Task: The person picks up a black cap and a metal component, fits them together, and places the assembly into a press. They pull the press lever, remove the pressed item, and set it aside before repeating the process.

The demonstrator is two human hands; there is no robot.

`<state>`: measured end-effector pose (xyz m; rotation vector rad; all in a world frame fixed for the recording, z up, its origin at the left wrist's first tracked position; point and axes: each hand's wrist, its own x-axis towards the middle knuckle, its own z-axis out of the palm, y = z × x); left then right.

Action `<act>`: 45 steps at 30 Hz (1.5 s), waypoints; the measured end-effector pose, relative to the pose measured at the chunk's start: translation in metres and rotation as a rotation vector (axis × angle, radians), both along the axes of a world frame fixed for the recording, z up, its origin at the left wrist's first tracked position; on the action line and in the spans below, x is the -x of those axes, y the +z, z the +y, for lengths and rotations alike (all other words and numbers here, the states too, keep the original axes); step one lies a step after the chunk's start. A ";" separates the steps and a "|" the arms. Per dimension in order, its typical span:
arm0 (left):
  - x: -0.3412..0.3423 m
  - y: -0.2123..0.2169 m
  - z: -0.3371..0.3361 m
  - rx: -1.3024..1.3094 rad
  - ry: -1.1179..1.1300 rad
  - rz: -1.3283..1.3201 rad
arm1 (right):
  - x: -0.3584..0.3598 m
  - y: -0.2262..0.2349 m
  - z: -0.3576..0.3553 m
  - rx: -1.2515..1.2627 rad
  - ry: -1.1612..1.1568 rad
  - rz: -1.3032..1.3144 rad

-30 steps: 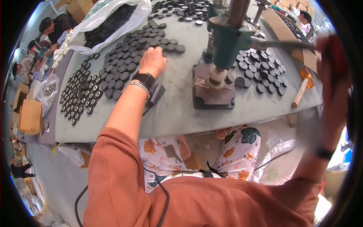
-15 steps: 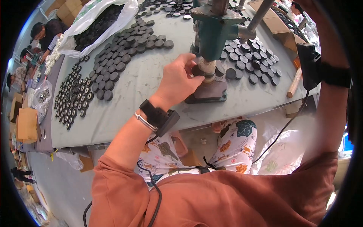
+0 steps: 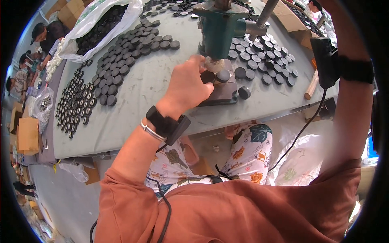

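My left hand [image 3: 187,83] is at the base of a green hand press [image 3: 221,34], thumb and fingers closed on a dark round cap [image 3: 208,77]. Touching or just beside that cap is another cap, grey-topped [image 3: 223,75], over the press base [image 3: 227,96]. A pale, worn press tip [image 3: 214,64] is right above my fingers, which partly hide it. By the base's right side a single black cap [image 3: 244,92] is tilted on its edge. My right arm reaches up past the upper right rim, and its hand is out of the picture.
Black caps [image 3: 121,65] cover the table's left, beside metal-centred round parts [image 3: 77,105]. Further caps [image 3: 265,60] lie right of the press. A white bag of black pieces [image 3: 101,30], a wooden stick [image 3: 312,85] and a cardboard box [image 3: 289,20] surround them. People work at far left.
A black cap now stands tilted at the right of the press base, where none was before. My left hand stays at the press with its cap; the whole view has shifted slightly.
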<state>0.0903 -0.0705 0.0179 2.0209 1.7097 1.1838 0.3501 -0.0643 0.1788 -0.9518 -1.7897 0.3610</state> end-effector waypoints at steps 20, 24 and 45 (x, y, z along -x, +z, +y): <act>-0.019 -0.020 0.017 -0.077 0.171 -0.074 | 0.014 0.003 -0.014 -0.005 -0.012 0.057; -0.014 -0.023 0.017 -0.064 0.171 -0.081 | 0.023 -0.006 -0.013 0.007 0.000 0.067; -0.014 -0.024 0.009 -0.091 0.097 -0.210 | 0.030 -0.078 -0.061 -0.075 0.288 0.267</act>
